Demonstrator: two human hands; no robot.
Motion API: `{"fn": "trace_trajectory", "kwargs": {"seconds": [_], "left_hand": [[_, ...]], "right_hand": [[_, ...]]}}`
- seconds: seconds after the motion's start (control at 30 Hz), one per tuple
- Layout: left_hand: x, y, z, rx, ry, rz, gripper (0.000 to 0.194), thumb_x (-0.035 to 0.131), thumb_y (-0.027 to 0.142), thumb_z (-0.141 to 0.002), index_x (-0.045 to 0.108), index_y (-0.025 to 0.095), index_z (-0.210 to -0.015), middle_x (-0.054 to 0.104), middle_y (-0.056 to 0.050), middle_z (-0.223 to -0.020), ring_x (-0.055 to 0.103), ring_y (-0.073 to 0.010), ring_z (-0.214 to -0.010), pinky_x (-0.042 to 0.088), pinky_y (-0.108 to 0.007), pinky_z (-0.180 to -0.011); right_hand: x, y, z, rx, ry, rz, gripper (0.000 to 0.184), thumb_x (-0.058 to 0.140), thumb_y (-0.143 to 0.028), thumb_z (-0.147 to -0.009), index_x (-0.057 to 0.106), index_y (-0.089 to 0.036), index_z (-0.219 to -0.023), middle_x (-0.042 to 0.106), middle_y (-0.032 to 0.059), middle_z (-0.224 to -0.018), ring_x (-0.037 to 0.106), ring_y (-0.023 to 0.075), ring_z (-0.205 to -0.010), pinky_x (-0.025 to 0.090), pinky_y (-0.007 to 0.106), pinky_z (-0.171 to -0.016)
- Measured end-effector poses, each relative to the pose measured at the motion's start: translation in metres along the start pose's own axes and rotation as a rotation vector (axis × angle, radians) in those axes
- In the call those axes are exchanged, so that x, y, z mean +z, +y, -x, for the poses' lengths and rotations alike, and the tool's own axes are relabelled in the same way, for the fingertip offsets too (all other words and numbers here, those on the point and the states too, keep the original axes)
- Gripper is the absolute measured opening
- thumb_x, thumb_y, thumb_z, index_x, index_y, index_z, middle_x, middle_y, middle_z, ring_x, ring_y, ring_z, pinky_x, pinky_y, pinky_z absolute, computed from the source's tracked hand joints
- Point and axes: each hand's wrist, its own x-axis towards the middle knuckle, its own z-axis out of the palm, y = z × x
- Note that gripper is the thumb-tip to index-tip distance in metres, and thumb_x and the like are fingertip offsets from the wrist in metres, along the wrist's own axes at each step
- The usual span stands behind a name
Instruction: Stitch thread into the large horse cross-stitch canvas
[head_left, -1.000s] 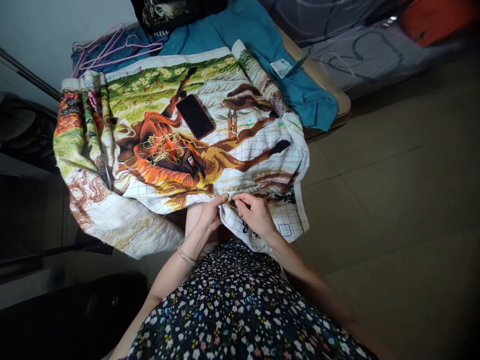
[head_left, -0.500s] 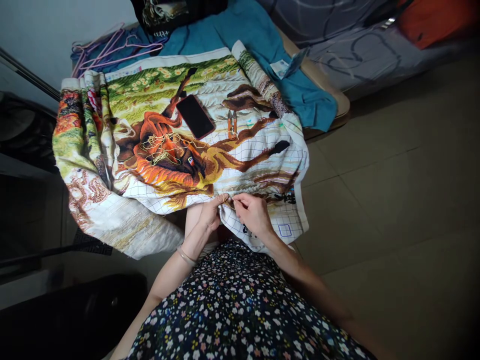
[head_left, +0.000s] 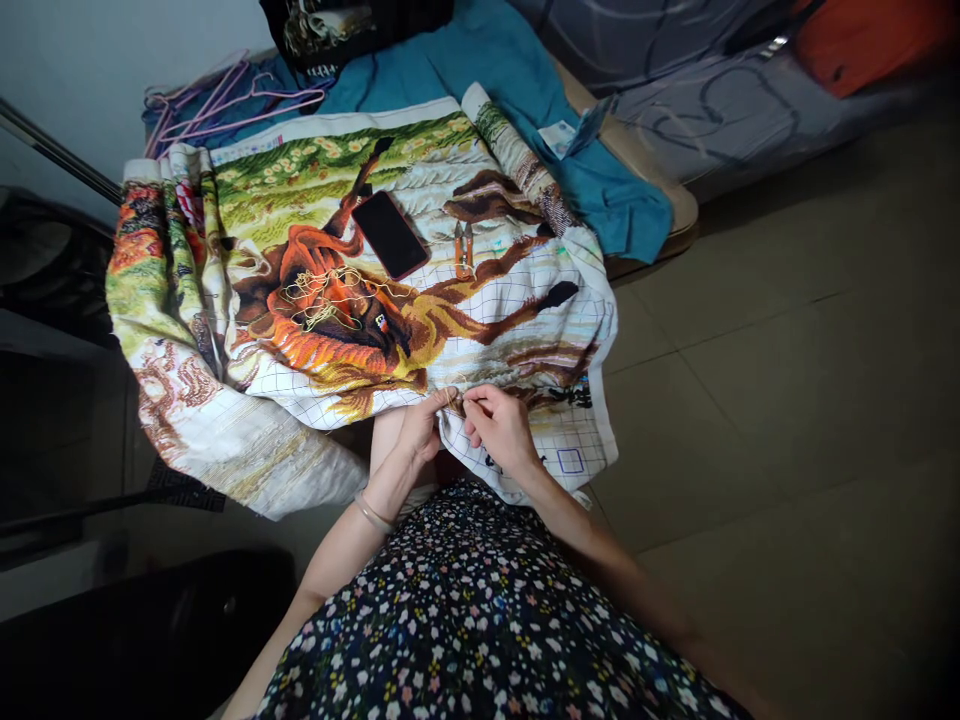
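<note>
A large cross-stitch cloth [head_left: 495, 355] with horses and a printed grid drapes over my lap and the low bed. My left hand [head_left: 421, 425] pinches the near edge of this cloth, thumb on top and fingers underneath. Close beside it, my right hand [head_left: 501, 425] is closed, thumb and forefinger together at the cloth's edge. A thin yellowish thread loops between the two hands; any needle is too small to make out. On the cloth lie a tangle of yellow thread [head_left: 330, 295], a dark phone [head_left: 391, 235] and small orange-handled thread snips [head_left: 464, 250].
Rolled parts of the cloth bulge at left and upper right. Behind it, pink hangers [head_left: 225, 105] and a black bag [head_left: 352, 35] rest on a teal sheet [head_left: 495, 50]. Tiled floor [head_left: 750, 400] stretches to the right; a dark object [head_left: 150, 630] stands at lower left.
My right hand has shifted very slightly at the cloth's edge, and the thread loop near the fingers has changed shape. My left hand keeps its hold in the same place.
</note>
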Motion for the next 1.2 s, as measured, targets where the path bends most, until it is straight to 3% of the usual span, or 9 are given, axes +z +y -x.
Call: {"fn": "trace_trajectory", "kwargs": {"seconds": [0.27, 0.47, 0.7, 0.9, 1.03, 1.13, 1.2], "left_hand": [[-0.001, -0.004, -0.005, 0.06, 0.048, -0.006, 0.023, 0.074, 0.019, -0.055, 0.059, 0.017, -0.072, 0.065, -0.001, -0.065, 0.066, -0.0207, -0.085, 0.047, -0.031, -0.082], [-0.006, -0.007, -0.009, 0.065, 0.07, -0.033, 0.023, 0.073, 0.02, -0.055, 0.059, 0.017, -0.073, 0.066, -0.001, -0.066, 0.067, -0.0214, -0.086, 0.048, -0.03, -0.082], [-0.003, -0.003, -0.004, 0.046, -0.008, -0.013, 0.025, 0.077, 0.021, -0.055, 0.061, 0.017, -0.074, 0.067, -0.003, -0.069, 0.067, -0.0222, -0.087, 0.047, -0.032, -0.083], [-0.003, -0.002, -0.003, -0.004, -0.049, 0.003, 0.022, 0.079, 0.019, -0.054, 0.063, 0.016, -0.069, 0.063, 0.001, -0.06, 0.058, -0.0125, -0.06, 0.046, -0.029, -0.076], [-0.004, -0.002, -0.003, 0.045, -0.019, 0.027, 0.026, 0.079, 0.016, -0.052, 0.066, 0.015, -0.074, 0.068, 0.0, -0.068, 0.063, -0.0138, -0.068, 0.046, -0.027, -0.079], [-0.004, -0.001, -0.002, 0.044, -0.004, 0.032, 0.023, 0.078, 0.015, -0.054, 0.064, 0.016, -0.072, 0.068, 0.0, -0.067, 0.066, -0.0178, -0.079, 0.046, -0.03, -0.085], [-0.003, -0.001, -0.002, 0.036, -0.014, 0.033, 0.023, 0.078, 0.015, -0.054, 0.064, 0.016, -0.072, 0.067, 0.0, -0.066, 0.067, -0.0198, -0.084, 0.045, -0.031, -0.088]], "right_hand": [[0.0, 0.011, -0.004, -0.078, 0.002, 0.046, 0.017, 0.054, -0.035, -0.08, 0.057, -0.019, -0.073, 0.059, -0.0004, -0.058, 0.055, 0.012, -0.047, 0.044, 0.021, -0.044], [0.006, 0.013, -0.005, -0.069, 0.066, 0.019, 0.015, 0.055, -0.032, -0.078, 0.06, -0.019, -0.072, 0.06, 0.0002, -0.058, 0.056, 0.0127, -0.048, 0.047, 0.023, -0.048], [0.005, 0.006, -0.006, 0.017, 0.086, -0.094, 0.022, 0.061, -0.036, -0.076, 0.054, -0.019, -0.088, 0.063, -0.0005, -0.063, 0.06, 0.0142, -0.048, 0.049, 0.024, -0.045], [0.001, -0.005, -0.017, -0.1, 0.025, 0.194, 0.012, 0.048, -0.029, -0.089, 0.054, -0.019, -0.088, 0.063, -0.0003, -0.062, 0.058, 0.013, -0.045, 0.046, 0.025, -0.052], [-0.003, -0.014, -0.02, -0.28, 0.005, 0.515, 0.016, 0.044, -0.025, -0.092, 0.058, -0.018, -0.089, 0.065, 0.0034, -0.064, 0.06, 0.016, -0.055, 0.042, 0.026, -0.057], [-0.015, -0.016, -0.018, -0.469, -0.197, 0.67, 0.017, 0.046, -0.023, -0.092, 0.061, -0.018, -0.088, 0.067, 0.0051, -0.071, 0.062, 0.0173, -0.064, 0.04, 0.026, -0.062], [-0.025, -0.014, -0.016, -0.551, -0.326, 0.636, 0.017, 0.048, -0.023, -0.091, 0.063, -0.019, -0.083, 0.069, 0.0049, -0.077, 0.064, 0.0169, -0.071, 0.042, 0.026, -0.066]]}}
